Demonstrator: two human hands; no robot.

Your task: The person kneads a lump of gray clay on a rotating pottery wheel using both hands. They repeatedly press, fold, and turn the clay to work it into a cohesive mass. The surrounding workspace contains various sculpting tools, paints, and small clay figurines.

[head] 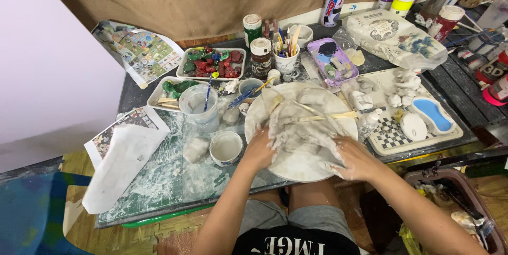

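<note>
Around the round white board [296, 167], room was tight. A small cup [226, 147] stood just beside its left edge, a water tumbler [199, 106] beyond that. The checkered tray [394, 137] crowded its right edge. Only the smeared tabletop [159, 181] left of the cup lay open.

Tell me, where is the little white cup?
In the head view, the little white cup stands on the messy table just left of the left hand, beside the big round plate.
</note>
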